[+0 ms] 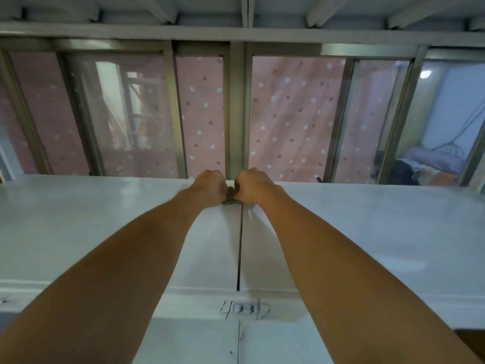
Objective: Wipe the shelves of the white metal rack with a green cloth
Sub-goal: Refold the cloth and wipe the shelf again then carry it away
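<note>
Single head-worn wide-angle view, looking forward and slightly down along both outstretched forearms, close above the flat white metal rack shelf (pixel 367 232). It faces the grey-framed sliding window (pixel 237 111) backed by a pink dotted curtain (pixel 288 114); straight lines bow near the edges.

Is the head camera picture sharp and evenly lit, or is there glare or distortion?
Head view: soft sheen on the white shelf, straight window frames bend from the wide lens, the glass shows pale reflections, and the green cloth between the left hand and right hand is slightly blurred.
</note>
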A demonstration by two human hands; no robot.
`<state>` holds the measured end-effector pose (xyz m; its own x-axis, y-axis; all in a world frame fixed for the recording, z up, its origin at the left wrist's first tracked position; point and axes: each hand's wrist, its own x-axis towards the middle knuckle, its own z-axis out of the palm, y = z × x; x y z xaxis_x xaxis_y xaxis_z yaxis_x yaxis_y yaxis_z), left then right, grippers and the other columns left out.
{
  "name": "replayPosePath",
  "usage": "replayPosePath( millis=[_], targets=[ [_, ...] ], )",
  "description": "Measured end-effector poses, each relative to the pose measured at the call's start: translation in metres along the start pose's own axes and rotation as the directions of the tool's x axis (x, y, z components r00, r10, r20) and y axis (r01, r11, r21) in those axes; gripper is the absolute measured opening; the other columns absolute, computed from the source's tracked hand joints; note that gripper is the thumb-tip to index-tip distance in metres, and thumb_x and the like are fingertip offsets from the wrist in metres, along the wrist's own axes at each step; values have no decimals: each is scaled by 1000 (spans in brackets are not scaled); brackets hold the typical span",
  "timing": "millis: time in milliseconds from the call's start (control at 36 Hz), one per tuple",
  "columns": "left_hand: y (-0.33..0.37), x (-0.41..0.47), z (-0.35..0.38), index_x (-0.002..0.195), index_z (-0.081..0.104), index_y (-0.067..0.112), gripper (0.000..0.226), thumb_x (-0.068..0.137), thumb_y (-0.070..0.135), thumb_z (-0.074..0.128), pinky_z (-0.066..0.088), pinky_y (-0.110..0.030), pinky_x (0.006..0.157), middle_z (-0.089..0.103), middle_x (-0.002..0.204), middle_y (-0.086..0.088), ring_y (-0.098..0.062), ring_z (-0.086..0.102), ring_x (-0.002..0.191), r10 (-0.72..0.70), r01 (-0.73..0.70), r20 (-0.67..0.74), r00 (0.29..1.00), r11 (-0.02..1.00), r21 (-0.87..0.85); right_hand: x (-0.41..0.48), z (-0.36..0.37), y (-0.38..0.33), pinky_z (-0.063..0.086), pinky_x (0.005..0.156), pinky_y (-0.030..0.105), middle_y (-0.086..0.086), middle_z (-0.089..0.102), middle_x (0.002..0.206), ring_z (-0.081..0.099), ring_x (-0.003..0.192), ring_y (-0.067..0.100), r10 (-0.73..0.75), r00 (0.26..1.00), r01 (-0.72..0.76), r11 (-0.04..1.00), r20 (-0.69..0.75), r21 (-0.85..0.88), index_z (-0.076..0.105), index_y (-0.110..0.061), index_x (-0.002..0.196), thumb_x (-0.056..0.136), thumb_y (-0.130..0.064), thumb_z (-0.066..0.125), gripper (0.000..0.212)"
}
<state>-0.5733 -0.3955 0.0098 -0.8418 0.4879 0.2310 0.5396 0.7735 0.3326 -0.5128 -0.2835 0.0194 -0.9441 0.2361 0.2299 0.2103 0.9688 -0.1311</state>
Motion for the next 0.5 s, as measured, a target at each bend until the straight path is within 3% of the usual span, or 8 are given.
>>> replayPosePath(
  millis=[139, 278, 500],
  targets=[
    [-1, -55, -10, 103, 77, 7, 23, 85, 16, 66, 57, -35, 87, 74, 97, -10, -26, 67, 88, 5, -5, 0, 1000, 1000, 6, -52, -6, -19, 48, 69, 30, 9, 58, 84, 56, 74, 26, -5, 1000, 5, 1000, -29, -12, 75, -12, 99, 87, -24, 65, 20],
    [0, -113, -21, 96, 78, 7, 25, 91, 27, 63, 56, -34, 85, 73, 95, -10, -26, 65, 88, 31, -31, 4, 1000, 999, 11, -111, -13, -36, 44, 66, 29, 7, 66, 91, 59, 79, 26, -3, 999, 3, 1000, -39, 14, 77, -18, 94, 85, -27, 67, 16],
    [2, -198, -38, 92, 78, 9, 25, 91, 25, 59, 55, -31, 77, 72, 90, -8, -23, 63, 84, 81, -81, 16, 997, 996, 39, -201, -26, -61, 48, 68, 30, 9, 65, 92, 61, 81, 27, -5, 998, 7, 1000, -65, 29, 77, -17, 97, 87, -26, 66, 17]
  ],
)
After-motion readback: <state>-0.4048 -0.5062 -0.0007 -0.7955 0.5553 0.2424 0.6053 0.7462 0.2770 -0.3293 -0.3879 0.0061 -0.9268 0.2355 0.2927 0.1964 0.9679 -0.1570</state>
